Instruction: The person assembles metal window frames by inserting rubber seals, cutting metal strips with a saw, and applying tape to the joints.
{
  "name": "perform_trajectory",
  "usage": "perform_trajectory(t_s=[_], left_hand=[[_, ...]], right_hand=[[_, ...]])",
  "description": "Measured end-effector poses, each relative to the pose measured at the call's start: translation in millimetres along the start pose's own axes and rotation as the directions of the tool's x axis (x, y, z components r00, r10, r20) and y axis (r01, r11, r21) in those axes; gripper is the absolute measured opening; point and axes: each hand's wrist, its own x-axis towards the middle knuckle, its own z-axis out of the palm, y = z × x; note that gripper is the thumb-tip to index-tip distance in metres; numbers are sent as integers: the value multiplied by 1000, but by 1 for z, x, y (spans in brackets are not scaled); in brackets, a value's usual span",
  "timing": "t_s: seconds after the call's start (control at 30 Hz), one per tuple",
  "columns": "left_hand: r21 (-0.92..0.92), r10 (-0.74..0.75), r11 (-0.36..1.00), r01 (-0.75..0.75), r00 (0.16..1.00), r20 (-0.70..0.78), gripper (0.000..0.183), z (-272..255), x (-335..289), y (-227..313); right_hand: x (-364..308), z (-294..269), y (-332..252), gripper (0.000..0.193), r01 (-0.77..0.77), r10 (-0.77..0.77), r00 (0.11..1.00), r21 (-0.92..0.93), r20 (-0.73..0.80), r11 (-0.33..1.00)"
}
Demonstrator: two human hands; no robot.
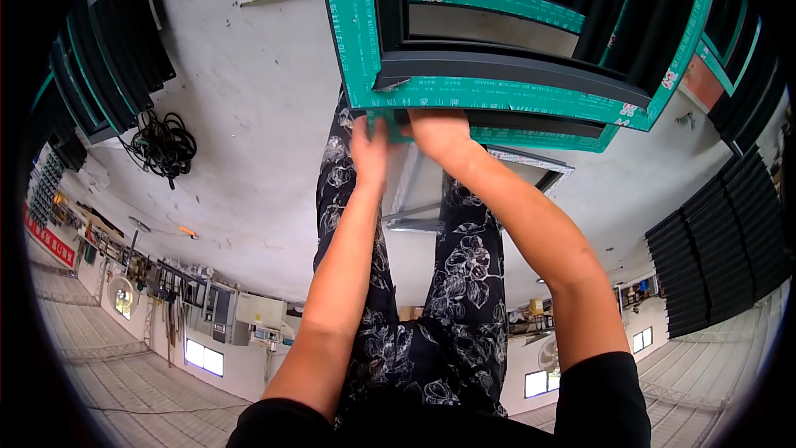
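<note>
In front of me stands a black metal window frame [514, 75], its edges covered in green printed protective film. Another green-filmed frame [572, 139] shows just beneath its near bar. My left hand [371, 148] is at the near left corner, blurred by motion, with its fingertips close to the green edge. To the right of it, my right hand [439, 129] reaches in under the near bar; its fingers are hidden behind the frame. What either hand holds, if anything, does not show.
A silvery frame [543, 172] lies on the floor by my legs. Coiled black cable or hose [164, 147] lies to the left, near stacked black frames [108, 58]. Dark ribbed profiles [721, 241] are stacked at the right. A small orange object [189, 232] lies on the floor.
</note>
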Motion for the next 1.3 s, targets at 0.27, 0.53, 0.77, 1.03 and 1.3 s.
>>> perform_trajectory(t_s=[0.27, 0.53, 0.77, 1.03, 1.3], left_hand=[[-40, -18, 999, 17, 999, -39, 26, 3, -5, 8], [46, -82, 996, 82, 997, -11, 27, -3, -4, 22], [529, -50, 848, -19, 992, 116, 46, -69, -9, 72], [935, -102, 135, -328, 934, 343, 73, -119, -175, 165], [753, -225, -249, -609, 793, 566, 61, -127, -285, 257]], right_hand=[[-10, 12, 3, 32, 98, -100, 974, -22, -201, 995], [-65, 5, -29, 30, 31, -124, 846, -185, -519, 982], [-159, 19, -37, 19, -91, 97, 942, 34, -322, 995], [-279, 27, -54, 50, -323, 384, 844, 218, -374, 921], [-315, 18, -129, 45, -101, 209, 916, 309, -343, 946]])
